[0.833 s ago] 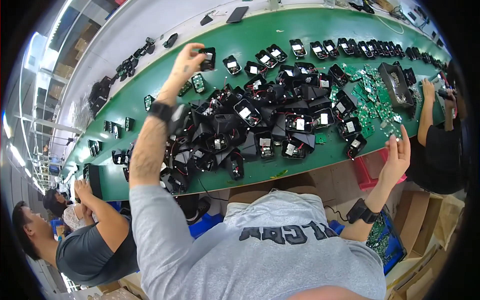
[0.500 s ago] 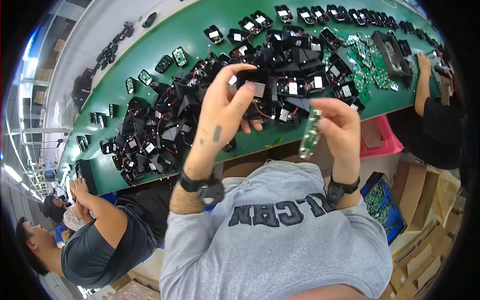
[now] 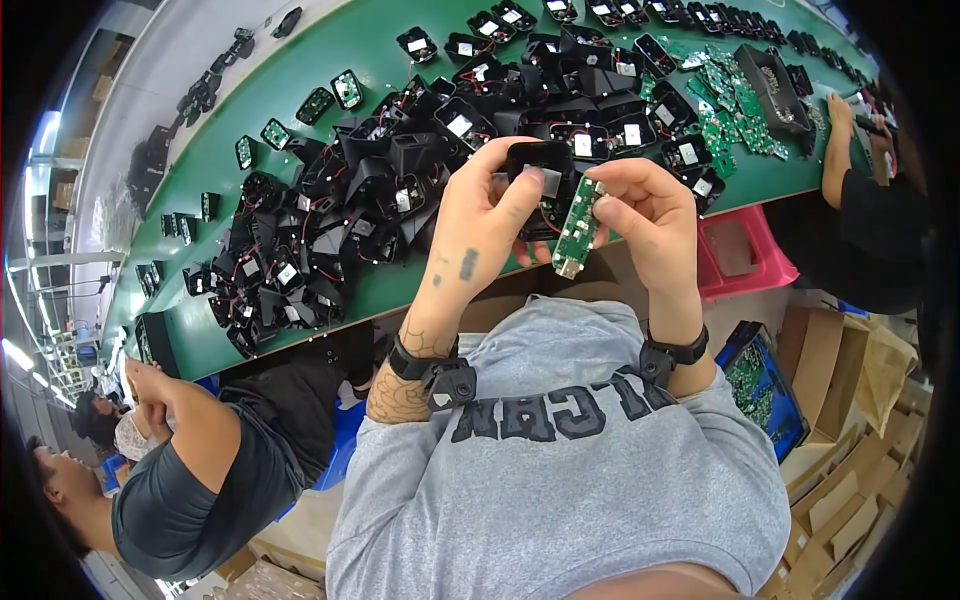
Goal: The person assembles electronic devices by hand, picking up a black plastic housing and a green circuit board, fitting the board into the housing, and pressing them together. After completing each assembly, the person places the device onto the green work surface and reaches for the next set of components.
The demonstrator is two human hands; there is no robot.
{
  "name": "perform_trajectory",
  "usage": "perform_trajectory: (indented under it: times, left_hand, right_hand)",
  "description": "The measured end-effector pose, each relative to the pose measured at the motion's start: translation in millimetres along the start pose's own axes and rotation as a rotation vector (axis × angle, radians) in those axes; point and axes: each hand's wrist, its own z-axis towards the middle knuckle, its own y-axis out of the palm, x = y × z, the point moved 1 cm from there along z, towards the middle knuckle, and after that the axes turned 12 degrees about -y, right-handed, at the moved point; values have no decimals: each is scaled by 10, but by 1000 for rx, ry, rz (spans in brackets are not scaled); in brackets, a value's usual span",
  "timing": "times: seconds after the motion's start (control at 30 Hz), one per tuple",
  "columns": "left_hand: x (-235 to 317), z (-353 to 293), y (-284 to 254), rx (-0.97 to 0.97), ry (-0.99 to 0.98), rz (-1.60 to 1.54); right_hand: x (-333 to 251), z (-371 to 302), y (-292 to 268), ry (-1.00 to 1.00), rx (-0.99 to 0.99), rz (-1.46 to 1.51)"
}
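Observation:
My left hand is closed round a black plastic housing, its thumb resting by a pale square piece inside the open shell. In my right hand a narrow green circuit board is pinched between thumb and fingers, with small components on its face and a metal connector at its lower end. The board is tilted and sits right beside the housing, overlapping its right edge in view; whether they touch I cannot tell. Beyond both hands lies a large heap of black housings with red wires and white squares.
Loose green circuit boards are piled at the right of the green table, next to a dark tray of small parts. A pink stool stands at the table edge. Co-workers sit left and right; cardboard boxes lie lower right.
My right hand has brought the circuit board leftward and up to the housing, turning its component side into view. My left hand has shifted slightly right, still holding the housing.

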Motion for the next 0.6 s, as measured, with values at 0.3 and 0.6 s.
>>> perform_trajectory:
  times: [0.3,0.6]
  left_hand:
    - [-71,-33,-24,-54,5,-103]
    - [-61,-84,-18,-224,-132,-244]
  right_hand:
    - [-80,44,49,-140,-68,-371]
    - [22,110,-1,-176,13,-362]
